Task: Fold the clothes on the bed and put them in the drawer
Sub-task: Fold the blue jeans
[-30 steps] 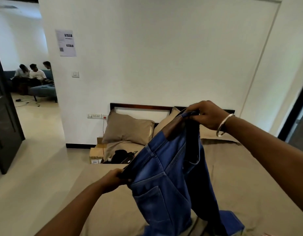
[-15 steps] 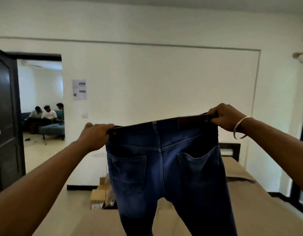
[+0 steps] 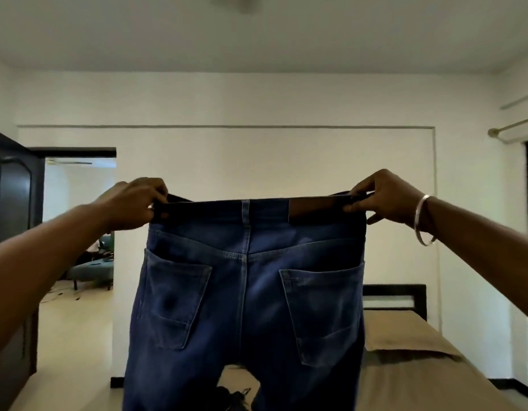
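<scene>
A pair of blue jeans (image 3: 248,292) hangs in front of me, held up by the waistband with the back pockets facing me. My left hand (image 3: 135,206) grips the left end of the waistband. My right hand (image 3: 381,197), a metal bangle on its wrist, pinches the right end. The waistband is stretched level between both hands. The legs hang down out of the frame over the bed (image 3: 411,375), which has a tan sheet. No drawer is in view.
A tan pillow (image 3: 402,333) lies by the dark headboard (image 3: 393,295) at the right. A dark object (image 3: 230,396) lies on the bed between the jean legs. A dark door (image 3: 10,203) and an open doorway (image 3: 79,232) are at the left.
Both hands have lifted the jeans higher and pulled the waistband wider and level. The view has tilted up toward the ceiling.
</scene>
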A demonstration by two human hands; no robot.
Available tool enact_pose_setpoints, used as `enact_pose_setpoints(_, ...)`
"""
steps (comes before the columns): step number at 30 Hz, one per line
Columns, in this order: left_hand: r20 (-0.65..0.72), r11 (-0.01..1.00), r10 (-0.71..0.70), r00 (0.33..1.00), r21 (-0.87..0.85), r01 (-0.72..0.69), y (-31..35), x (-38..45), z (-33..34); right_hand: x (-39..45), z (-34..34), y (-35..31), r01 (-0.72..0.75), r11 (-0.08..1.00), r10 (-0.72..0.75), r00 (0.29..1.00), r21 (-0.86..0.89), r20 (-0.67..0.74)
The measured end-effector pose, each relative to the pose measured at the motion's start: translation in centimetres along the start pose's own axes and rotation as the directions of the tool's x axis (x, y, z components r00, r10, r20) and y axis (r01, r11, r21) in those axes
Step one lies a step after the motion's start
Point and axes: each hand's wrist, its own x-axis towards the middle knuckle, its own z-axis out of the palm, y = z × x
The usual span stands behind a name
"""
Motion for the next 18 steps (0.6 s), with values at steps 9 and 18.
enact_pose_setpoints(9,0.513,0.728,-0.523,0.681,-0.148,0.670,4.2,-1.0,3.7,-4.4,2.8,-4.1,0.228,0.974,-0.228,0.973,-0.010,-0.047)
enact_pose_setpoints(18,0.756,0.427,-0.370,0.540,-0.377,0.822,8.5,0.5,6.8,-10.4,5.8,-9.3,0.567,0.823,-0.567,0.820,0.021,0.075)
